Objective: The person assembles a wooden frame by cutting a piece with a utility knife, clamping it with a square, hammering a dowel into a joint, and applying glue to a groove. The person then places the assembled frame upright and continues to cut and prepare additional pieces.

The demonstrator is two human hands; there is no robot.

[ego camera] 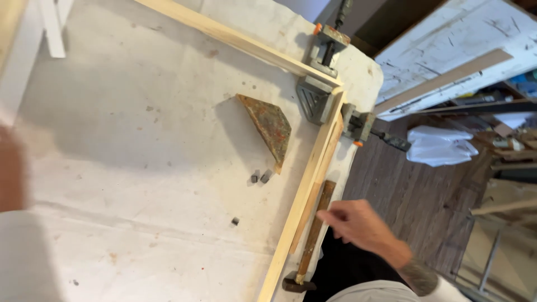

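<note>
A person's right hand [358, 223] reaches over the right edge of a stained white tabletop [140, 168], fingertips touching the wooden handle of a hammer [313, 235]; the grip is loose and open, not closed around it. The hammer lies along that edge, head toward the near end, just beside a pale wooden frame strip [305, 196]. A metal corner clamp [321, 84] holds the frame's corner near the far right. The left hand [11, 168] is a blur at the left edge; its grip cannot be told.
</note>
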